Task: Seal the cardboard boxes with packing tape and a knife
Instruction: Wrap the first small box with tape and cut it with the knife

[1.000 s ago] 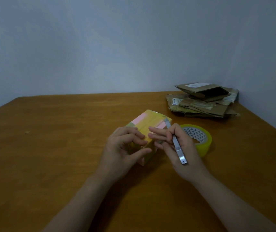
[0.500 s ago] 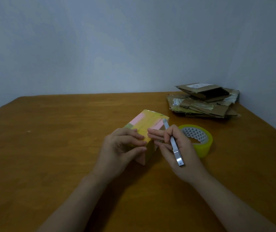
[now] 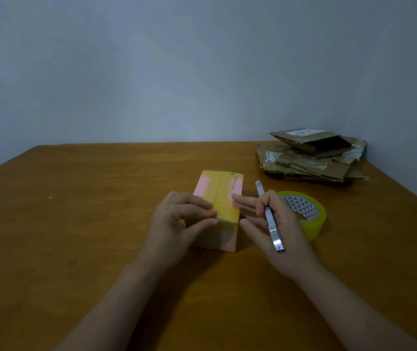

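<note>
Plainly, the person is busy with the small box (image 3: 221, 196), which stands on the counter (image 3: 75, 224) about the middle, nearer the front edge than the wall; its top carries a yellowish strip over the centre seam, with pink showing on either side, so the taping of this face looks done or nearly so. The left hand (image 3: 177, 224) grips the box at its near left corner, fingers (image 3: 197, 205) curled over the top edge and thumb along the near face, I'd guess to stop so light a thing sliding while the strip is pressed down; the right hand (image 3: 275, 224) sits just right of the box with two straight fingers touching its right edge, likely smoothing the strip's side there. That same hand holds the knife (image 3: 269, 216) tucked under a bent forefinger, its tip pointing to the far side and clear of the box; held so, it is ready for a cut without being set down. The tape (image 3: 303, 214) lies flat just behind the right hand, within easy reach; well apart, in the far right corner, is a cardboard pile (image 3: 311, 158), flattened pieces heaped loosely, presumably waiting their turn. Whether the blade is out I cannot tell.
</note>
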